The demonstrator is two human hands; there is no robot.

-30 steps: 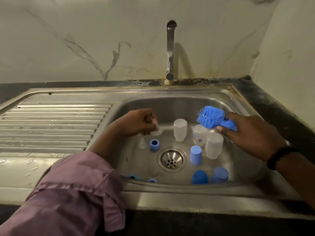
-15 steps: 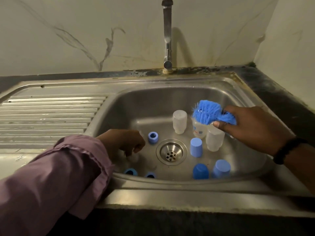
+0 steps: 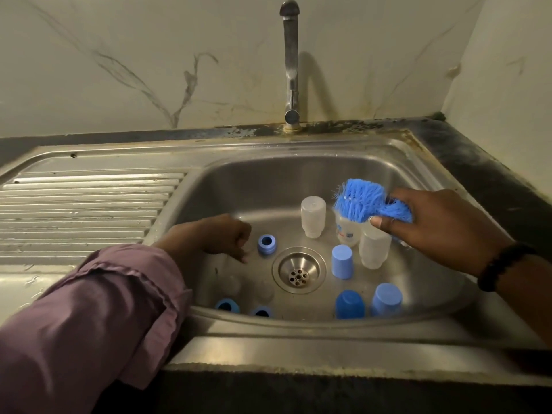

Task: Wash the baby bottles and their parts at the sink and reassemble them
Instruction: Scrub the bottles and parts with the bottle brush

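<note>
A: How far along does the washing look?

B: Early, I'd judge. Everything is apart and down in the sink basin. Three clear bottles stand upside down behind and right of the drain: the left bottle, the middle bottle half hidden behind the brush, and the right bottle.

A: And the small parts?

B: Three blue caps – an upright cap just right of the drain, a dark cap and a pale cap near the front wall. One blue ring sits left of the drain, with two more rings at the front edge. There are faint clear shapes near them, perhaps teats – too dim to tell.

A: The hands?

B: The right hand grips a blue brush above the bottles, fingers wrapped round its handle. The left hand is low in the basin beside the ring, fingers curled; whether they hold anything, I cannot tell.

A: So what's left?

B: No water runs from the tap, and nothing is joined – scrubbing, rinsing and all the reassembly seem still ahead.
</note>
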